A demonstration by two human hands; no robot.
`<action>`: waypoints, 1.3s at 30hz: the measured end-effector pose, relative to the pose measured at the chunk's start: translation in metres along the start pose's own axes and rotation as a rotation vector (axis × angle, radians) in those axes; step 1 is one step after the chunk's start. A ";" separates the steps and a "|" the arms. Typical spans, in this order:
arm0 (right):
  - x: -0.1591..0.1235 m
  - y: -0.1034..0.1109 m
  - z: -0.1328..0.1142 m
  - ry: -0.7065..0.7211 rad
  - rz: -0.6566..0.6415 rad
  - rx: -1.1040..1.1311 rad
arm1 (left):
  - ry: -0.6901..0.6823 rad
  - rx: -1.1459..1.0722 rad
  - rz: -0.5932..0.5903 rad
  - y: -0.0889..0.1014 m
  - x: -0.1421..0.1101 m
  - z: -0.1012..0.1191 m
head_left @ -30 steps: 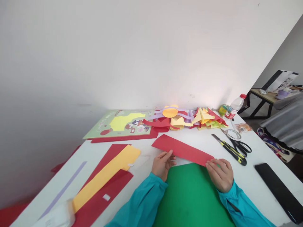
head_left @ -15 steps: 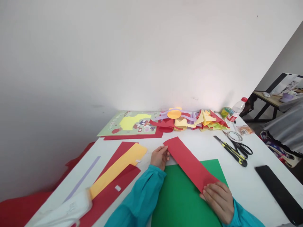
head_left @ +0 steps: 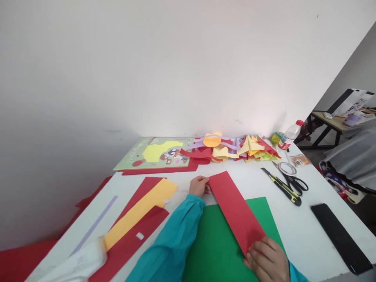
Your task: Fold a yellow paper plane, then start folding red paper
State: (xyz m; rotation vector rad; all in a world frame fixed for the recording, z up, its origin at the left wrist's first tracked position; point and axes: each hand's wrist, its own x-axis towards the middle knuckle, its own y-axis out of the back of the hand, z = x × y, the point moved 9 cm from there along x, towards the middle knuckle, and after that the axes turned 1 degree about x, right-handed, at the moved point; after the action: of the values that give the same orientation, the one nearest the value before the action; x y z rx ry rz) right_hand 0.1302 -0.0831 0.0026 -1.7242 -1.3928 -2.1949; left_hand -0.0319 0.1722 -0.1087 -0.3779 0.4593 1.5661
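A red paper strip (head_left: 233,207) slants from upper left to lower right above a green sheet (head_left: 205,243). My left hand (head_left: 200,186) pinches its far left corner. At the near end, my right hand (head_left: 266,258) is closed on the strip, thumb below and fingers on top. To the left of my left sleeve, a yellow paper strip (head_left: 141,209) lies between two dark red strips, the nearer red strip (head_left: 132,239) carrying a small white piece.
Scissors (head_left: 295,183), a tape roll (head_left: 287,168), a utility knife (head_left: 282,187) and a black oblong object (head_left: 340,237) lie at right. Along the wall are folded paper shapes (head_left: 217,149), a green paper pad (head_left: 135,152) and a bottle (head_left: 290,136). A white object (head_left: 82,260) sits lower left.
The red strip has swung from nearly crosswise to a steep slant. My right hand came down toward me with its end, while my left hand shifted to the far corner.
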 end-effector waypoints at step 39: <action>-0.010 -0.074 0.036 -0.410 -0.721 -0.117 | -1.008 1.422 0.106 -0.089 -0.147 -0.021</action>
State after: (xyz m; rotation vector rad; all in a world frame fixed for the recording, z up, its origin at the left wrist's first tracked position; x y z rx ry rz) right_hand 0.1239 -0.0204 -0.0514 -2.0281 -2.3342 -2.3278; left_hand 0.0636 0.0374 -0.0575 1.4573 0.6422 0.9867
